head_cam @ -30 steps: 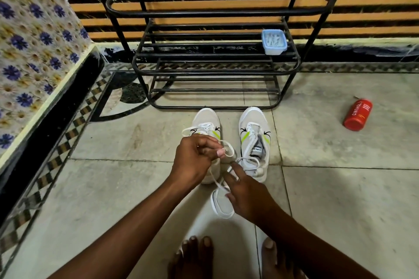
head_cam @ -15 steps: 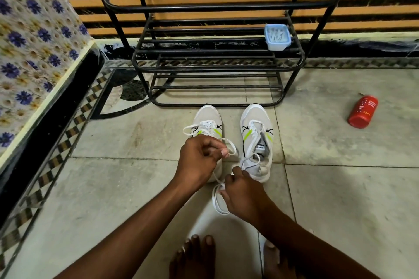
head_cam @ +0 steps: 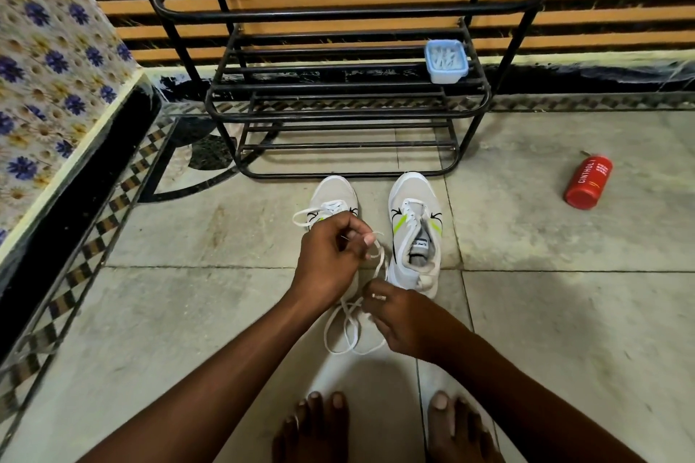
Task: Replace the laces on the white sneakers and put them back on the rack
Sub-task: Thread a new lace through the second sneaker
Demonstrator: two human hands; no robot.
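Lace (head_cam: 382,261) in left hand (head_cam: 326,260) and right hand (head_cam: 407,324)

Our left hand (head_cam: 331,259) hides the heel half of the left sneaker (head_cam: 334,195). At twelve o'clock the black rack (head_cam: 338,11) runs off the top edge; at six our feet (head_cam: 312,428) are cropped. Blur smears the lace (head_cam: 381,261) by our fingertips.

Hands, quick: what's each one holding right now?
Left hand: closed, pinching the white lace.
Right hand: closed, gripping the same lace lower down.
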